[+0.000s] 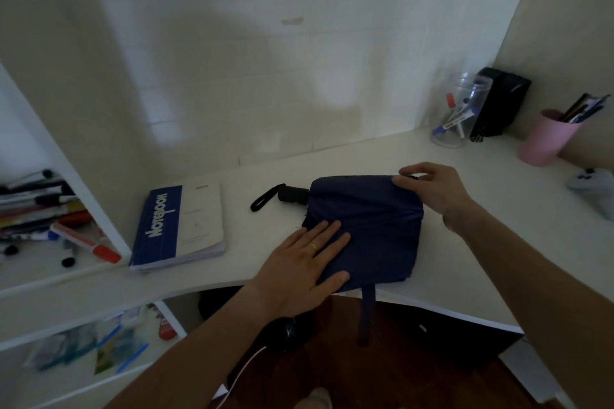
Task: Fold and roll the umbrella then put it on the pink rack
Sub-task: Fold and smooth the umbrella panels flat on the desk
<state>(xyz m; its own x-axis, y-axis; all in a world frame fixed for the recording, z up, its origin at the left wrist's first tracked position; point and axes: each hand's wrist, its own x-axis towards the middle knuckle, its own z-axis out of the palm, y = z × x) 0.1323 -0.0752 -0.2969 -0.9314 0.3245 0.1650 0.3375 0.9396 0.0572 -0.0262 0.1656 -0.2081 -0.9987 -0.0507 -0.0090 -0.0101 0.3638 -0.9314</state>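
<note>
From the head camera I see the navy umbrella [372,226] lying collapsed on the white desk [448,269], its canopy spread in a loose flat bundle near the front edge, the black handle [292,194] and its wrist loop [264,199] pointing left. A closure strap [367,312] hangs off the desk edge below the fabric. My left hand [305,266] lies flat and open on the near-left part of the canopy, fingers spread, pressing rather than gripping; a gold ring sits on one finger. My right hand [432,189] is at the far-right corner, thumb and fingertips pinched on the fabric's edge, the other fingers curled. Left of the umbrella, well apart, lies a blue and white book [179,226] printed "NOTEBOOK" along its blue band; smaller print on the white part is too faint to read. At the back right stand a clear jar of markers [460,109], a black box [501,103] and a pink cup [545,139] holding pens.
</note>
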